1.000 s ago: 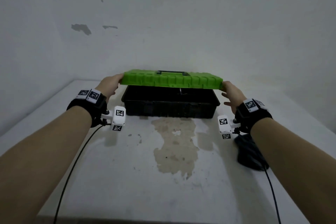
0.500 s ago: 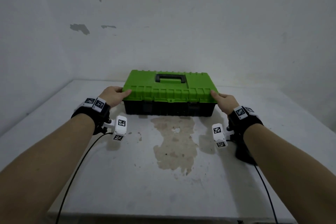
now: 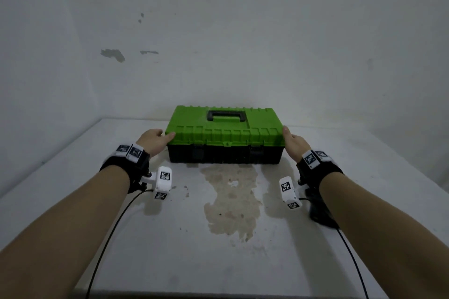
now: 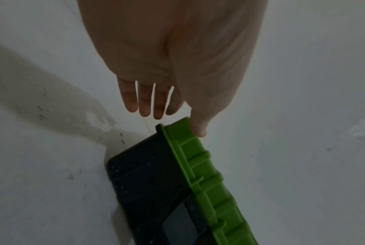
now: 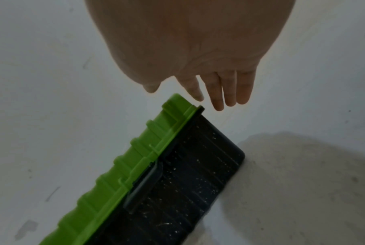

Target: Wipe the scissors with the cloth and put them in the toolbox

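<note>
The toolbox stands at the back of the table with its green lid down on the black base. My left hand is at the lid's left end. Its thumb touches the lid's corner and its fingers are straight, off the box. My right hand is at the right end, its straight fingers just off the lid's corner. A dark cloth lies on the table, partly under my right forearm. No scissors are visible in any view.
The white table has a large brownish stain in front of the toolbox. Walls close off the back and the left side. Cables run from both wrist cameras toward the table's front edge.
The green lid, held raised a second ago, has come down onto the black base. Both hands followed it down and remain at its ends.
</note>
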The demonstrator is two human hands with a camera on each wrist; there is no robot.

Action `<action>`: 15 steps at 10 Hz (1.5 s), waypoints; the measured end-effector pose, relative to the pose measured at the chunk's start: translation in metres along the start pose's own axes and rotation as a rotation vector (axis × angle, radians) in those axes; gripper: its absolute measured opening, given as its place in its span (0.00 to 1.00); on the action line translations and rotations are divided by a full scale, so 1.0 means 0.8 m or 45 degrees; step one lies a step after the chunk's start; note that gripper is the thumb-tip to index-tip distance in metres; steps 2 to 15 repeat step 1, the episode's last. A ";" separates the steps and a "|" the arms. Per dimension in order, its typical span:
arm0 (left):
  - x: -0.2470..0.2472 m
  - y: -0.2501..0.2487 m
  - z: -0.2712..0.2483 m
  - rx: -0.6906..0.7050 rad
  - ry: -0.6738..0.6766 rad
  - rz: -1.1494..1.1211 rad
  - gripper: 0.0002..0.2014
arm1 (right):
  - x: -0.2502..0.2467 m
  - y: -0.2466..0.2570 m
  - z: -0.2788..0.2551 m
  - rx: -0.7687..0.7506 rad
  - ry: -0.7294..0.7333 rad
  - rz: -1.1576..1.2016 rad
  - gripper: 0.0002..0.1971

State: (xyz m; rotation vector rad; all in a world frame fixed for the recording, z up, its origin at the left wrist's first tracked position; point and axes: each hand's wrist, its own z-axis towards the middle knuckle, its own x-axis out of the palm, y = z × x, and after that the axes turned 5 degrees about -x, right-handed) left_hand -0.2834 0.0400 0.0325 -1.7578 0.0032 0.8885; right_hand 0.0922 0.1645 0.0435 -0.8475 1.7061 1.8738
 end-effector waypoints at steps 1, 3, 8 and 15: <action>-0.007 0.011 -0.015 0.009 -0.051 0.022 0.35 | -0.015 0.002 -0.009 -0.054 -0.060 0.016 0.35; -0.007 0.011 -0.015 0.009 -0.051 0.022 0.35 | -0.015 0.002 -0.009 -0.054 -0.060 0.016 0.35; -0.007 0.011 -0.015 0.009 -0.051 0.022 0.35 | -0.015 0.002 -0.009 -0.054 -0.060 0.016 0.35; -0.007 0.011 -0.015 0.009 -0.051 0.022 0.35 | -0.015 0.002 -0.009 -0.054 -0.060 0.016 0.35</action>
